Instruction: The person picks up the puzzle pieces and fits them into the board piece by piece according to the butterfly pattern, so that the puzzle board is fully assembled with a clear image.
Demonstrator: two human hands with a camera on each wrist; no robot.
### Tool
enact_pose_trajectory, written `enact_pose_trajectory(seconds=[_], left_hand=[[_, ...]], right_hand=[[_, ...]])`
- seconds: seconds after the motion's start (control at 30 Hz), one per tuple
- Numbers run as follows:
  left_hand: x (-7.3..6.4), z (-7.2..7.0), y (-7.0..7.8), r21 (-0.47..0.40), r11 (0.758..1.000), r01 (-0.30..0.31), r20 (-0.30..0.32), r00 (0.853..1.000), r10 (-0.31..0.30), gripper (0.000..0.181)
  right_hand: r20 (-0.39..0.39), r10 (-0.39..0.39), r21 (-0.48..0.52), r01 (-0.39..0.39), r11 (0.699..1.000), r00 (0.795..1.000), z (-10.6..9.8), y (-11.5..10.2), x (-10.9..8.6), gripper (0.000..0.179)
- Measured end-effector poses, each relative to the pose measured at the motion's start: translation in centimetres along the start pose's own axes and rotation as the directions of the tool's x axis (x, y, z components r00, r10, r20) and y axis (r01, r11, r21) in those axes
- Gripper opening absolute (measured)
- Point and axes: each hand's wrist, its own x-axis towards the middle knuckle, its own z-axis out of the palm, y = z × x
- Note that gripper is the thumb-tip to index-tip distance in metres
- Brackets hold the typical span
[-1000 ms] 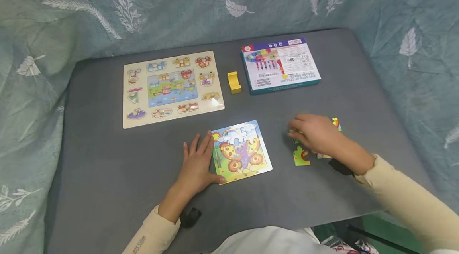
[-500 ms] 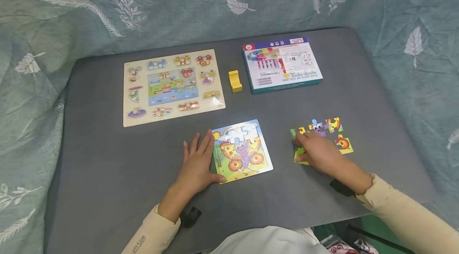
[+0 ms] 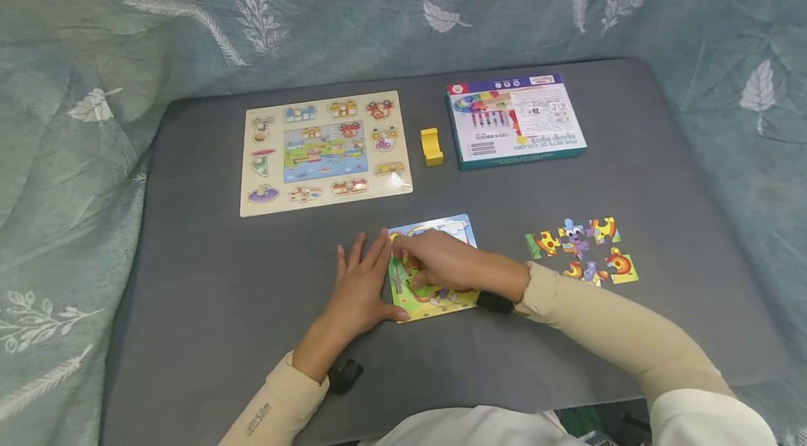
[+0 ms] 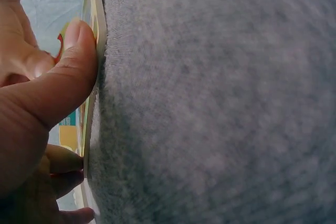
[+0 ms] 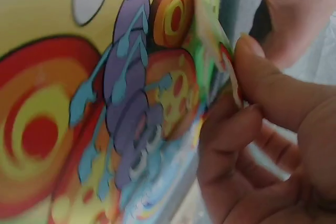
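A square butterfly puzzle board (image 3: 402, 292) lies flat on the table in the head view, partly covered by my hands. My left hand (image 3: 361, 295) rests at its left edge, fingers spread and straight. In the left wrist view its thumb (image 4: 68, 80) presses on the board's edge. Over the board, my right hand (image 3: 444, 260) pinches a green and red puzzle piece (image 5: 216, 48) between thumb and fingers. That piece is tilted above the printed butterfly in the right wrist view. Several loose puzzle pieces, one a piece with an orange spiral (image 3: 623, 267), lie to the right.
A wooden knob puzzle (image 3: 265, 131) lies at the back left. Beside it stands a small yellow block (image 3: 431, 147). A boxed bead set (image 3: 517, 125) lies at the back right. The grey table (image 3: 252, 292) is bounded behind by a patterned curtain (image 3: 378, 26).
My right hand has picked up a puzzle piece from the loose group and carried it left over the board. The left hand stays at the board's edge. The head view has shifted slightly.
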Motion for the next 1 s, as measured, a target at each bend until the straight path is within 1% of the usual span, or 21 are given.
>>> enact_pose_trajectory(seconds=[0.13, 0.2, 0.3, 0.37, 0.5, 0.67, 0.8, 0.9, 1.0], left_hand=[[0.1, 0.0, 0.2, -0.015, 1.000, 0.003, 0.007, 1.000, -0.003, 0.124], [0.1, 0.0, 0.3, -0.020, 1.000, 0.006, 0.007, 1.000, -0.006, 0.125], [0.0, -0.1, 0.3, -0.025, 1.000, 0.010, 0.005, 1.000, -0.010, 0.124], [0.0, -0.2, 0.3, -0.028, 1.000, 0.012, 0.004, 1.000, -0.012, 0.124], [-0.2, -0.2, 0.3, -0.029, 0.999, 0.014, 0.000, 1.000, -0.014, 0.124], [-0.1, -0.1, 0.2, -0.031, 0.999, 0.012, -0.004, 1.000, -0.012, 0.123], [-0.1, -0.1, 0.3, -0.027, 1.000, 0.014, -0.003, 1.000, -0.014, 0.123], [-0.1, -0.1, 0.2, -0.025, 1.000, 0.017, 0.000, 1.000, -0.017, 0.123], [-0.1, -0.1, 0.2, -0.030, 0.999, 0.015, 0.001, 1.000, -0.015, 0.123]], right_hand=[[-0.035, 0.116, -0.024, -0.117, 0.993, 0.993, 0.8, 0.0, 1.2, 0.060], [-0.060, 0.158, -0.043, -0.161, 0.986, 0.986, 1.1, 0.1, 1.5, 0.062], [-0.100, 0.188, -0.071, -0.195, 0.978, 0.977, 1.4, 0.2, 1.6, 0.061], [-0.124, 0.192, -0.083, -0.203, 0.976, 0.973, 1.6, 0.2, 1.7, 0.058], [-0.142, 0.198, -0.107, -0.214, 0.971, 0.970, 1.7, 0.2, 1.7, 0.053], [-0.163, 0.211, -0.104, -0.229, 0.968, 0.964, 1.7, 0.1, 1.6, 0.048], [-0.179, 0.202, -0.108, -0.223, 0.969, 0.963, 1.8, 0.1, 1.5, 0.045], [-0.175, 0.199, -0.105, -0.219, 0.970, 0.964, 1.9, -0.1, 1.4, 0.043], [-0.165, 0.218, -0.108, -0.237, 0.965, 0.962, 2.0, -0.3, 1.2, 0.037]])
